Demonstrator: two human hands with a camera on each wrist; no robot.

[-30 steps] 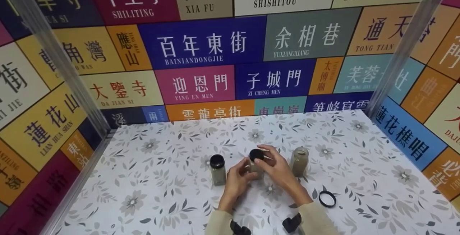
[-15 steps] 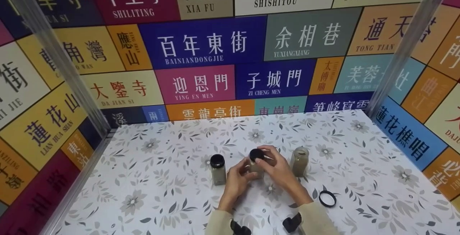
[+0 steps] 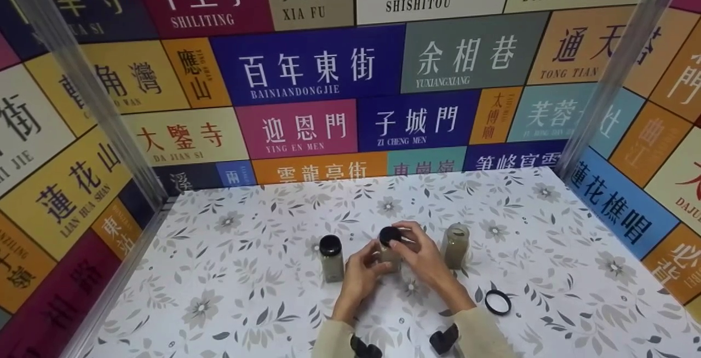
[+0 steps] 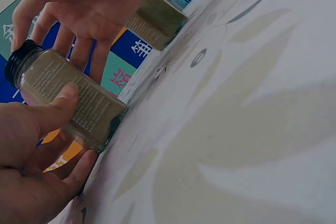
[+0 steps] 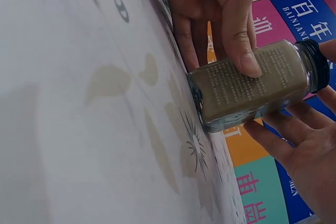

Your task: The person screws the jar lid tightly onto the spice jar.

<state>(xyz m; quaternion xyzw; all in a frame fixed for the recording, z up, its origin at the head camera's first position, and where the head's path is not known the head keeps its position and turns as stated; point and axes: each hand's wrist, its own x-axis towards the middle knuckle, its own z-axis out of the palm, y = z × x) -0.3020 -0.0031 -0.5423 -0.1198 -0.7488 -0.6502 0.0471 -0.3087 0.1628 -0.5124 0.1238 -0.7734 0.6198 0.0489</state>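
A square glass jar (image 4: 73, 93) of greenish-brown powder, with white print on its side, stands upright on the table between the hands. My left hand (image 3: 358, 276) grips its lower body, the thumb (image 5: 249, 64) lying along the printed face. Up at the top, my right hand (image 3: 420, 251) pinches the black lid (image 3: 390, 235) between thumb and fingers. The lid sits on the jar's mouth; whether it is threaded tight I cannot tell. The right hand's other fingers (image 4: 81, 51) extend down behind the jar.
To the left stands a similar jar (image 3: 332, 266) with a black lid on. A lidless jar (image 3: 456, 248) of powder is at the right. A black ring-shaped piece (image 3: 487, 310) lies in front of it on the flower-patterned table (image 3: 263, 276). Sign-printed walls (image 3: 306, 68) enclose the back and sides.
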